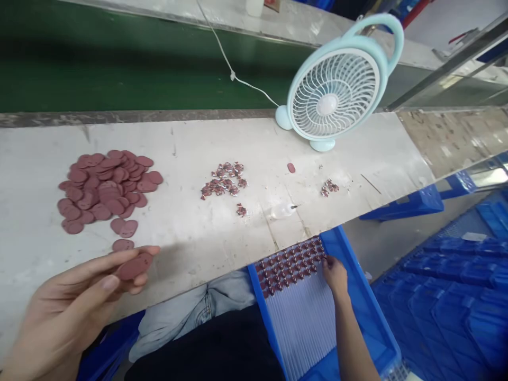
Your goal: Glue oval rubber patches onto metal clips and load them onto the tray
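My left hand [85, 304] pinches a flat reddish-brown oval piece [135, 266] between thumb and fingers, above the table's near edge. Just beyond it lies a pile of similar oval pieces [105, 185], with a few loose ones on its near side. My right hand [335, 275] reaches down to the blue tray [359, 288], its fingers closed at the right end of the rows of small reddish-brown assembled pieces [291, 264]. Whatever sits between those fingertips is too small to make out. White ridged lining [304, 317] covers the tray's nearer part.
Small shiny reddish pieces [224, 182] lie mid-table, with a smaller cluster [329, 187] farther right. A clear bottle with a dark tip [283, 210] rests between them. A light-blue fan [337, 95] stands at the back, its white cord trailing. Blue crates [456, 301] fill the right side.
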Action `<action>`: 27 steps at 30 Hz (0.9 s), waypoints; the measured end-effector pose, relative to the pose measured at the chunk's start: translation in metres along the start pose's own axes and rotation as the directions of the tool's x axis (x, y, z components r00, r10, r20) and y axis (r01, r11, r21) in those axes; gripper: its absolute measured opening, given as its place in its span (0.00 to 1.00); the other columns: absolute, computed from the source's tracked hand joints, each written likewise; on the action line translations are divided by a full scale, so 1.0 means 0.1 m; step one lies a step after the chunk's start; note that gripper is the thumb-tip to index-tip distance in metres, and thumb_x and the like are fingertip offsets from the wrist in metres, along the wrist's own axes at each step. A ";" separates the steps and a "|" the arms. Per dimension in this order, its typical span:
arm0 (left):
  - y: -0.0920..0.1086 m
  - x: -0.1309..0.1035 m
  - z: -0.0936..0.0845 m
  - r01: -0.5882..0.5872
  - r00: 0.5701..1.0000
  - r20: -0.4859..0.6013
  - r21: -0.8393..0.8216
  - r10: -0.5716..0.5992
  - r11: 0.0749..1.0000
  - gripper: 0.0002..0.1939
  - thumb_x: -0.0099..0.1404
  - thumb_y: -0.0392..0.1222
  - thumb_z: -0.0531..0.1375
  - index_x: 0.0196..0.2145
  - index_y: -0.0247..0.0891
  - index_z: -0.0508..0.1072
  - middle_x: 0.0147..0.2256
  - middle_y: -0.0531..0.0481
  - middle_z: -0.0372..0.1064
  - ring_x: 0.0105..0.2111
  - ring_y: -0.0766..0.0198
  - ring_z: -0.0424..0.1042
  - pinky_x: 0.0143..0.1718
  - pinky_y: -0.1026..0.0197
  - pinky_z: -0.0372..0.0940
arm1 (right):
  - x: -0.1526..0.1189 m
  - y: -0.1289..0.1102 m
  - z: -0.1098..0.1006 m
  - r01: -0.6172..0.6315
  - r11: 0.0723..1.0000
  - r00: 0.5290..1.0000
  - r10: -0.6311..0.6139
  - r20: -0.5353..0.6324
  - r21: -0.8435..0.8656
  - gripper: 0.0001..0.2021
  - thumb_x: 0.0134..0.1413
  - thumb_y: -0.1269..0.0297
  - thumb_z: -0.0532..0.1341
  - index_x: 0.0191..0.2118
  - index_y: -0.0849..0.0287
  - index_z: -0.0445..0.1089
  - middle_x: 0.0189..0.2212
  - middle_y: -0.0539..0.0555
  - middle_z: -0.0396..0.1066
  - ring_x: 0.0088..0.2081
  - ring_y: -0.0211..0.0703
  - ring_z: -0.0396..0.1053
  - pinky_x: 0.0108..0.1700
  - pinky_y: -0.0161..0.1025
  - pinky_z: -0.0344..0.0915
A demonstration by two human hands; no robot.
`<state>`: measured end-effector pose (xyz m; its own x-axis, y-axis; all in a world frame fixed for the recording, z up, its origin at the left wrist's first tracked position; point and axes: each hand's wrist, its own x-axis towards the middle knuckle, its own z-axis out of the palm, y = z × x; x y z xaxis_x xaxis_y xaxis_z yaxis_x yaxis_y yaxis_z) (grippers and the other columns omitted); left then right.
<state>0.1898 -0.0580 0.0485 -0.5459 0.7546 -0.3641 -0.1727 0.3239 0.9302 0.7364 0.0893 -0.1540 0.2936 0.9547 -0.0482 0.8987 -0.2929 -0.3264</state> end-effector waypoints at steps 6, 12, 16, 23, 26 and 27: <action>-0.14 -0.09 0.03 0.140 0.986 0.122 -0.270 -0.110 0.953 0.08 0.58 0.42 0.69 0.38 0.46 0.83 0.42 0.46 0.81 0.31 0.59 0.78 0.32 0.60 0.75 | -0.32 -1.02 -0.44 0.223 0.953 0.909 -0.128 -0.397 0.204 0.15 0.68 0.56 0.52 0.42 0.62 0.69 0.30 0.53 0.69 0.32 0.44 0.69 0.37 0.45 0.69; -0.28 -0.11 0.15 0.126 0.958 0.288 -0.376 -0.013 0.918 0.10 0.61 0.39 0.67 0.42 0.42 0.82 0.45 0.41 0.80 0.32 0.61 0.77 0.34 0.62 0.75 | -0.92 -2.73 -0.65 0.717 0.571 0.656 -0.747 -0.110 0.400 0.07 0.59 0.60 0.63 0.42 0.50 0.75 0.38 0.53 0.77 0.40 0.48 0.75 0.45 0.45 0.73; -0.25 -0.11 0.17 0.103 0.939 0.344 -0.369 0.032 0.924 0.11 0.64 0.39 0.64 0.44 0.41 0.80 0.48 0.41 0.78 0.34 0.61 0.77 0.37 0.61 0.74 | -0.88 -3.75 -0.45 0.888 0.370 0.366 -0.928 0.067 0.272 0.28 0.65 0.58 0.56 0.66 0.63 0.58 0.65 0.62 0.60 0.67 0.55 0.54 0.67 0.53 0.57; -0.27 -0.12 -0.02 0.089 0.977 0.215 -0.421 0.004 0.903 0.10 0.63 0.40 0.66 0.43 0.41 0.81 0.45 0.41 0.79 0.35 0.62 0.76 0.37 0.63 0.73 | -0.88 -4.06 -0.12 0.949 0.289 0.266 -0.948 0.177 0.124 0.32 0.65 0.52 0.55 0.67 0.67 0.56 0.69 0.66 0.52 0.70 0.65 0.45 0.68 0.63 0.48; -0.30 -0.13 -0.07 0.112 0.986 0.159 -0.464 -0.041 0.879 0.11 0.62 0.42 0.67 0.43 0.41 0.81 0.44 0.42 0.80 0.32 0.64 0.75 0.35 0.64 0.72 | -1.04 -3.92 -0.19 0.962 0.233 0.200 -0.956 0.213 0.142 0.31 0.65 0.52 0.55 0.68 0.65 0.55 0.69 0.63 0.53 0.70 0.61 0.46 0.69 0.58 0.49; -0.31 -0.13 -0.08 0.116 0.988 0.149 -0.476 -0.051 0.872 0.11 0.61 0.42 0.68 0.43 0.40 0.81 0.44 0.42 0.79 0.31 0.65 0.75 0.35 0.64 0.72 | -1.08 -3.88 -0.23 0.963 0.212 0.172 -0.958 0.229 0.165 0.31 0.65 0.52 0.55 0.68 0.64 0.56 0.69 0.62 0.53 0.70 0.60 0.46 0.70 0.57 0.49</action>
<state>0.1959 -0.0829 0.0248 -0.4086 0.8136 -0.4137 -0.6043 0.0985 0.7907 0.3634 0.0984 -0.0006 -0.8852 0.4568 0.0883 0.4199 0.8661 -0.2713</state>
